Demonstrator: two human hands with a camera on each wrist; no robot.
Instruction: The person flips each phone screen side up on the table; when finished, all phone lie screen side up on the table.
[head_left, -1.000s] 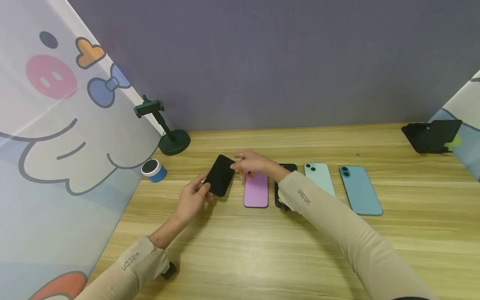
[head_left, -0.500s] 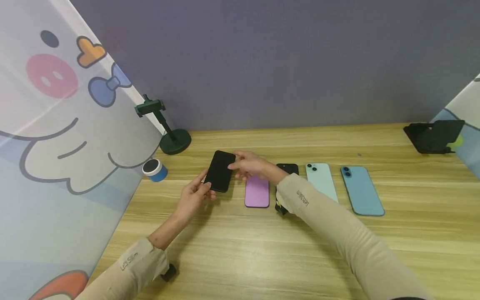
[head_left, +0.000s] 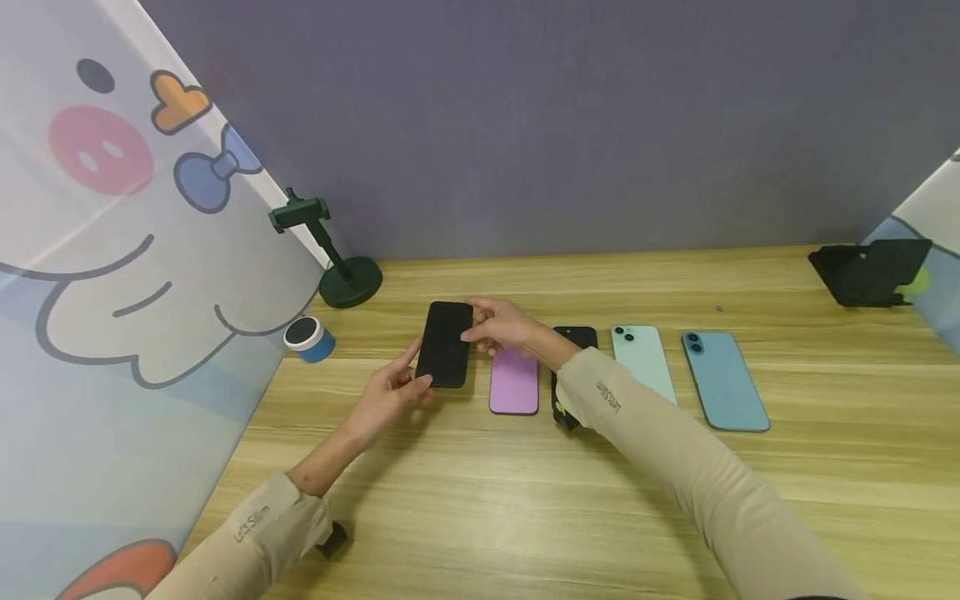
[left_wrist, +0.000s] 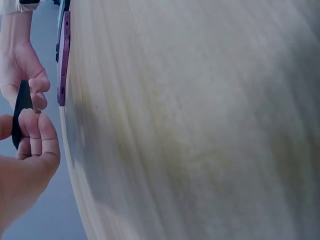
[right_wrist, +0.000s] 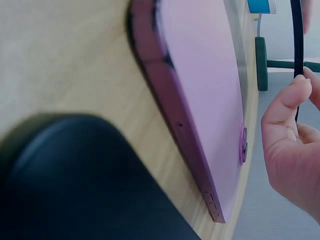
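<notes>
A smartphone (head_left: pixel 446 343) with a dark face up is held just above the wooden table, between both hands. My left hand (head_left: pixel 382 402) pinches its near left corner, thumb on top and fingers beneath, as the left wrist view shows with the phone edge-on (left_wrist: pixel 20 112). On the far right edge, my right hand (head_left: pixel 504 325) grips it between thumb and fingers; the right wrist view has this hand (right_wrist: pixel 287 140) beside the phone's thin edge (right_wrist: pixel 298 45). Under the right hand lies a purple phone (head_left: pixel 514 385), back up, its top partly covered.
To the right lie a black phone (head_left: pixel 576 335), partly behind the right sleeve, a mint phone (head_left: pixel 645 362) and a blue phone (head_left: pixel 726 383). A dark green phone stand (head_left: pixel 349 283) and a blue-and-white tub (head_left: pixel 311 342) are at left. A black folding stand (head_left: pixel 870 273) sits far right.
The held phone has turned from a slant to nearly straight, its near end swinging right. The left hand has shifted its thumb along the near corner; the right hand keeps its place.
</notes>
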